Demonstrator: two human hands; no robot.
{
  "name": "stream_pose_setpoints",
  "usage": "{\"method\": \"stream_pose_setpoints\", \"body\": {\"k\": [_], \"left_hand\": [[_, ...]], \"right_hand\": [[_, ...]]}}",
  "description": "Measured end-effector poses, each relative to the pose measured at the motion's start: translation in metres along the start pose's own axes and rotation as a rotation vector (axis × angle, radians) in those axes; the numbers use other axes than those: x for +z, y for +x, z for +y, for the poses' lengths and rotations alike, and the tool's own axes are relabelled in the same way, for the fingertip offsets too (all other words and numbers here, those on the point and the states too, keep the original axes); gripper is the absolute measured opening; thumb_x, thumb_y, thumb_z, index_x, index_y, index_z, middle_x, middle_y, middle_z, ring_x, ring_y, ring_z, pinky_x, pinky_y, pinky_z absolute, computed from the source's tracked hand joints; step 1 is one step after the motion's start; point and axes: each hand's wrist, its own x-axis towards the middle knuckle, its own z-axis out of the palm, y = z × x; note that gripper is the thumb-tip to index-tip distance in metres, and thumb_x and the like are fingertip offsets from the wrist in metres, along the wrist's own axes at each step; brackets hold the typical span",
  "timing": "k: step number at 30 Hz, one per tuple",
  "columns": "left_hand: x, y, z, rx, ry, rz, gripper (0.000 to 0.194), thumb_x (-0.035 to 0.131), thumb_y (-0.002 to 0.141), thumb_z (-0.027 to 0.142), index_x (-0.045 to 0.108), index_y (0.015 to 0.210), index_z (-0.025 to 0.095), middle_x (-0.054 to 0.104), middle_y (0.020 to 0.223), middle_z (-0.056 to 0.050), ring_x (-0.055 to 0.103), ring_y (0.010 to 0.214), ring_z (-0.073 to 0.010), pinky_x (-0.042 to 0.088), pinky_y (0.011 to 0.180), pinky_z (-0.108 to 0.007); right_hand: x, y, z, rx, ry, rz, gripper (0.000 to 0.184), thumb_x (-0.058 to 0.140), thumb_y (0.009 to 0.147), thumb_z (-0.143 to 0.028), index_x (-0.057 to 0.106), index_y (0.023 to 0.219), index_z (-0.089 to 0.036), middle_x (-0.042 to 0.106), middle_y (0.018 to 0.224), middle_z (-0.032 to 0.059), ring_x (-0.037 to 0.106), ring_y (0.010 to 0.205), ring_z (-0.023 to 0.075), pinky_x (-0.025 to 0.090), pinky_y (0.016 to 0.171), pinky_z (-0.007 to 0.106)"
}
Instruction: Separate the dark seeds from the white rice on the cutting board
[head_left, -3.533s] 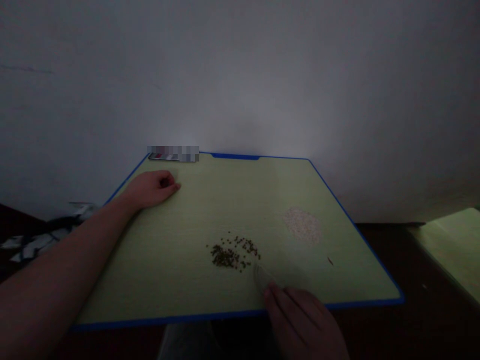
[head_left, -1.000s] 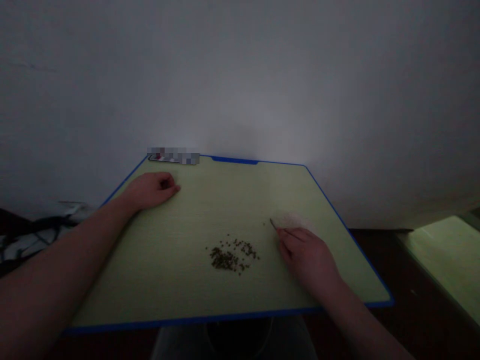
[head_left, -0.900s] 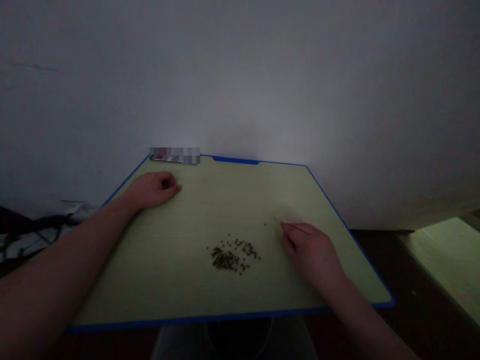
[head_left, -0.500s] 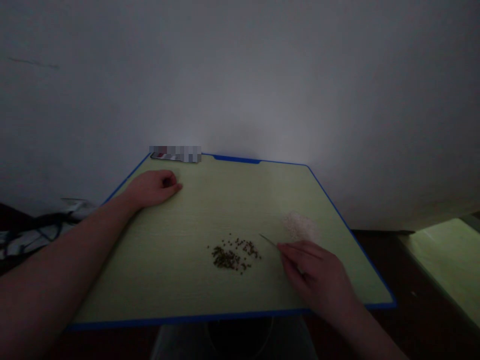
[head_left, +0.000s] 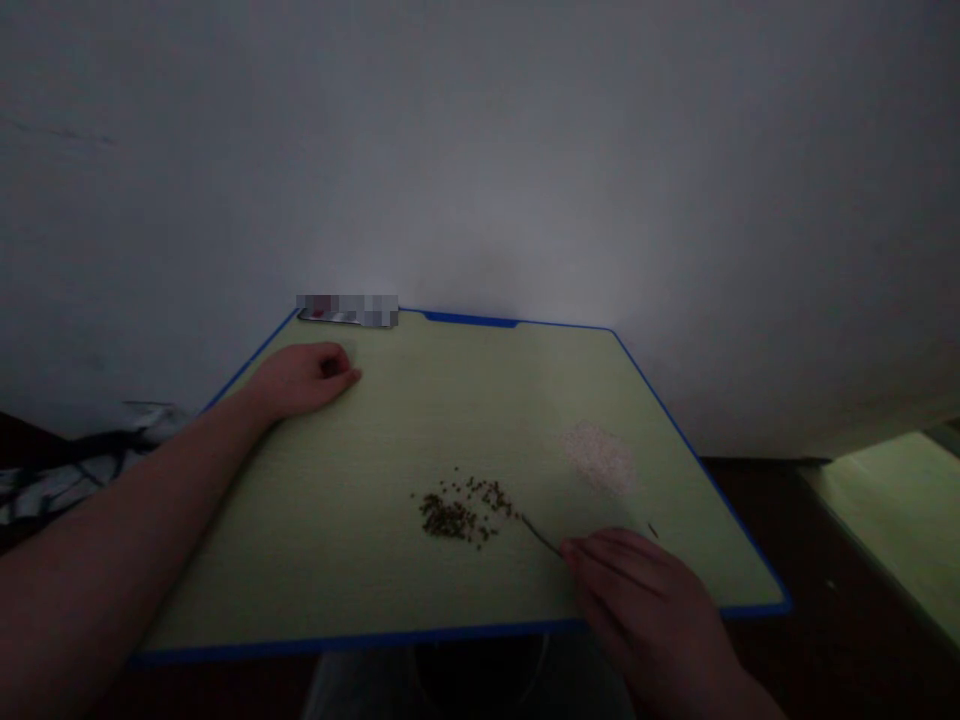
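My left hand (head_left: pixel 306 378) rests on the far left of the table, loosely curled closed with nothing seen in it. Pinched in my right hand (head_left: pixel 649 605), near the front edge, is a slim pair of tweezers (head_left: pixel 541 534). Their tip points left and reaches the right edge of a loose pile of small dark green beans (head_left: pixel 448 517). A few pale grains seem mixed among the beans. Farther back on the right lies a flat heap of pale, rice-like grains (head_left: pixel 598 457). The dim light hides what is between the tips.
The light wooden table (head_left: pixel 420 400) has a blue rim. A phone-like flat object (head_left: pixel 349 317), partly pixelated, lies at the back left corner. A small dark sliver (head_left: pixel 653 530) lies near my right hand. A wall (head_left: pixel 480 160) stands behind; a dark round container (head_left: pixel 480 672) is below the front edge.
My right hand with the tweezers has moved from the pale heap leftward and nearer to me, to the beans' right edge. The dark sliver shows again. My left hand has stayed still.
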Motion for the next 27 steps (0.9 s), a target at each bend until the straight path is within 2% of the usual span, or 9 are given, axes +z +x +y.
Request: {"method": "stream_pose_setpoints", "body": {"k": [4, 12, 18, 27], "left_hand": [[0.000, 0.000, 0.000, 0.005, 0.008, 0.003, 0.036, 0.048, 0.081, 0.055, 0.055, 0.079, 0.020, 0.060, 0.072, -0.003, 0.052, 0.067, -0.0181, 0.034, 0.061, -0.030], [0.001, -0.002, -0.002, 0.017, -0.004, 0.010, 0.036, 0.047, 0.081, 0.055, 0.055, 0.079, 0.020, 0.060, 0.072, -0.003, 0.052, 0.066, -0.0171, 0.033, 0.060, -0.029], [0.002, -0.001, -0.002, 0.025, 0.001, 0.014, 0.037, 0.048, 0.081, 0.056, 0.054, 0.076, 0.020, 0.061, 0.071, -0.003, 0.053, 0.066, -0.0182, 0.034, 0.060, -0.030], [0.001, 0.000, 0.001, 0.023, 0.015, 0.007, 0.038, 0.047, 0.081, 0.056, 0.056, 0.079, 0.020, 0.061, 0.073, -0.004, 0.054, 0.067, -0.0186, 0.035, 0.061, -0.030]], "right_hand": [[0.002, -0.003, 0.004, -0.042, 0.014, -0.056, 0.028, 0.045, 0.095, -0.013, 0.072, 0.100, -0.016, 0.079, 0.090, 0.0042, 0.074, 0.075, 0.0170, 0.063, 0.071, 0.031], [0.006, -0.008, 0.018, 0.025, -0.049, -0.045, 0.026, 0.050, 0.092, -0.015, 0.074, 0.101, -0.016, 0.079, 0.090, 0.0073, 0.073, 0.076, 0.0188, 0.063, 0.074, 0.035], [0.010, 0.003, 0.011, 0.003, 0.011, -0.049, 0.029, 0.047, 0.092, -0.012, 0.074, 0.101, -0.016, 0.078, 0.087, 0.0074, 0.073, 0.077, 0.0180, 0.063, 0.074, 0.033], [0.019, -0.009, -0.005, -0.014, 0.031, -0.050, 0.025, 0.049, 0.093, -0.012, 0.070, 0.105, -0.014, 0.078, 0.093, 0.0056, 0.073, 0.079, 0.0190, 0.062, 0.075, 0.035]]}}
